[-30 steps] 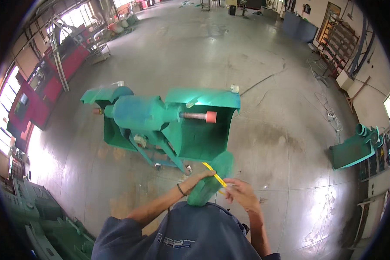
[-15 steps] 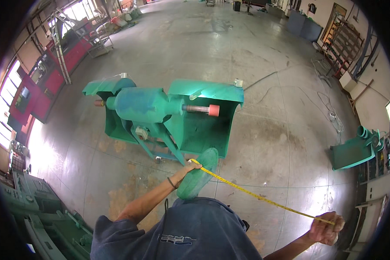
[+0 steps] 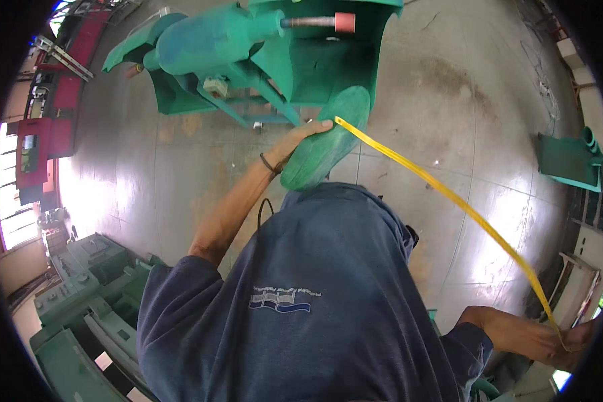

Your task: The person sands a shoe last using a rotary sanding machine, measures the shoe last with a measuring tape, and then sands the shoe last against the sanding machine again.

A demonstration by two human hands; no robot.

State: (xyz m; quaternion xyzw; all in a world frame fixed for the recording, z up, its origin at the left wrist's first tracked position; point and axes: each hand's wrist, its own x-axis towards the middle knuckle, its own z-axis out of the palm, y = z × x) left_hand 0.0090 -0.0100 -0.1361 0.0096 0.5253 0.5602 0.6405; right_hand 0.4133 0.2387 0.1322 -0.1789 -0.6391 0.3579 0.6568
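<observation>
Just ahead of my body stands a green, rough-faced oval piece point(image 3: 338, 137); its exact kind I cannot tell. My left hand point(image 3: 308, 139) is closed on its left side, thumb lying across the face. One end of a yellow measuring tape point(image 3: 442, 191) sits at that thumb's tip, against the green face. From there the tape runs in a sagging curve down to the right. At the lower right rim my right hand point(image 3: 577, 343) is closed around the tape's other end; its fingers are partly cut off by the dark border.
A green two-sided machine point(image 3: 208, 43) with a bare shaft and red end piece stands just ahead. Green machinery point(image 3: 80, 281) is at lower left, red cabinets point(image 3: 67, 90) along the left wall. Another green machine point(image 3: 569, 161) and cables point(image 3: 546, 84) are on the right.
My view has tilted down, so the machine and green piece sit higher. My right hand has moved outward to the right rim, and the tape spans farther, its end still by my left thumb.
</observation>
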